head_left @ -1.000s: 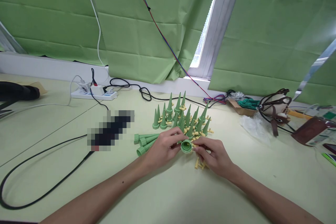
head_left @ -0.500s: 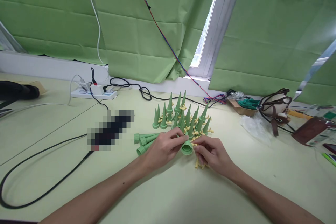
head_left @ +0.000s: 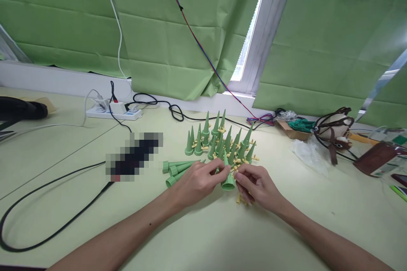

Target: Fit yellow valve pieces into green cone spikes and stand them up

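Observation:
A green plastic watering spike (head_left: 228, 183) is pinched between the thumb and fingers of my left hand (head_left: 202, 179). Its tip points up and away, and the wide open end faces down toward me. At its right side my right hand (head_left: 259, 185) is closed on a small yellow valve (head_left: 235, 173), mostly covered by the fingertips; whether it is seated in the spike I cannot tell. Loose yellow valves (head_left: 243, 200) lie partly under my right hand. Several green spikes (head_left: 228, 139) with yellow valves stand upright behind. Other spikes (head_left: 178, 170) lie on their sides by my left wrist.
A blurred dark object (head_left: 135, 156) with a looping black cable lies left on the pale table (head_left: 203, 237). A white power strip (head_left: 114, 112) sits at the back. To the right are a cardboard box (head_left: 294, 132), a plastic bag (head_left: 308, 152) and a dark red case (head_left: 378, 159).
The spike in my left hand has tipped more upright, so its tip shows and less of its open end does. My right hand stays close against its side.

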{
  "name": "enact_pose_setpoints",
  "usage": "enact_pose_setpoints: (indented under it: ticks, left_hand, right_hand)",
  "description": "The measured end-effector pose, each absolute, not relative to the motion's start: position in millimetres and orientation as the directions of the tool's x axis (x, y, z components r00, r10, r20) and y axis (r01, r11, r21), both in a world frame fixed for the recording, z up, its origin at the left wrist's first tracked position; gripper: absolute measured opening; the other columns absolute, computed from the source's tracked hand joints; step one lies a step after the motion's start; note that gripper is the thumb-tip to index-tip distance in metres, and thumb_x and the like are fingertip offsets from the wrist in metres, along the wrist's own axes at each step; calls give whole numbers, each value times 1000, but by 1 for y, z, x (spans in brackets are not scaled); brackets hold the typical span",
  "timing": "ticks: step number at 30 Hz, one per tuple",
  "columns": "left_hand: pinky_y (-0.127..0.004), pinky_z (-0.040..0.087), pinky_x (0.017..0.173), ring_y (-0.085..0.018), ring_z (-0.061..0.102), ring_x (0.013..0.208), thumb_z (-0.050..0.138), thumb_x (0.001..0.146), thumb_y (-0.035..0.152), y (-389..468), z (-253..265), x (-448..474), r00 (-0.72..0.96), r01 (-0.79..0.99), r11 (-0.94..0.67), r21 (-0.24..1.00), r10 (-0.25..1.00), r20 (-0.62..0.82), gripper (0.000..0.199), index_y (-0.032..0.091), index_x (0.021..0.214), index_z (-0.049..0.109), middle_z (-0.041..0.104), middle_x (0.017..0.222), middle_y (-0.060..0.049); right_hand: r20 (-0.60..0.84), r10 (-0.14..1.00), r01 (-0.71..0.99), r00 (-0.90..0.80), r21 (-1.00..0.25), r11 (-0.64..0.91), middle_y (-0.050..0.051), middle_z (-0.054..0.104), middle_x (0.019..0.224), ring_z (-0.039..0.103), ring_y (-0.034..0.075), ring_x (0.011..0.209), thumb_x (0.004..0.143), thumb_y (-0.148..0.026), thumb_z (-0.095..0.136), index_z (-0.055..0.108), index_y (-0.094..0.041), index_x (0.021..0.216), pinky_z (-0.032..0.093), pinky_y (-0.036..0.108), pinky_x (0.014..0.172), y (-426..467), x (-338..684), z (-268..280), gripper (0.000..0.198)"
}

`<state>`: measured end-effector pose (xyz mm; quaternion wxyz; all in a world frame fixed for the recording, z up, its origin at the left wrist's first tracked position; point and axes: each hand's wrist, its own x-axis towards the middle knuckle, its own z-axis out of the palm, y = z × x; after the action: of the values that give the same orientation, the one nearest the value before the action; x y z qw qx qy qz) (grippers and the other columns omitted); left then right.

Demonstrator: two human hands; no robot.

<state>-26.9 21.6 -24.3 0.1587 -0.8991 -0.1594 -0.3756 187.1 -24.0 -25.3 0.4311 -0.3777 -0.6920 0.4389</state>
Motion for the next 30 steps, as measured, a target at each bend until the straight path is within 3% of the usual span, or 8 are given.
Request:
enact_pose_setpoints:
  ticks: [5, 9, 18, 24, 30]
  left_hand:
    - [-21, 28, 47, -9, 48, 58, 42, 88, -4, 20, -24, -23, 644, 386, -916, -104, 187, 742, 35, 17, 112, 57, 60, 81, -1]
    - [-20, 34, 52, -11, 53, 70, 41, 88, -3, 17, -23, -18, 586, 345, -931, 116, 311, 748, 35, 17, 111, 58, 59, 88, -4]
    - [-21, 37, 56, -9, 46, 62, 47, 98, 19, 7, -11, -13, 453, 318, -772, 550, 633, 627, 11, 17, 101, 58, 58, 83, 0]
    - [-24, 30, 54, -9, 38, 56, 45, 100, 35, 8, -7, -11, 507, 349, -674, 651, 720, 473, 40, 16, 66, 51, 43, 59, 4]
    - [-23, 26, 50, -9, 34, 55, 48, 96, 44, 8, -10, -10, 568, 370, -571, 733, 763, 308, 44, 16, 62, 48, 36, 58, 5]
  right_hand:
    - [278, 900, 165, -336, -923, 347, -6, 49, 50, 41, 6, 32, 100, -44, 50, 50, -19, 72, 31, 19, 37, -26, 185, -27, 38]
    - [318, 908, 188, -273, -908, 375, -6, 49, 51, 42, 7, 35, 100, -43, 51, 52, -19, 74, 35, 20, 39, -25, 184, -32, 35]
    - [423, 894, 250, -149, -858, 448, -5, 48, 52, 44, 9, 39, 99, -40, 53, 56, -20, 78, 38, 23, 41, -25, 184, -32, 29]
    - [457, 877, 267, -149, -835, 481, -5, 47, 51, 43, 10, 40, 99, -36, 52, 57, -20, 80, 38, 24, 42, -25, 184, -34, 25]
    - [484, 858, 309, -172, -800, 514, -5, 47, 51, 42, 10, 41, 100, -33, 49, 59, -20, 81, 37, 24, 43, -24, 186, -34, 25]
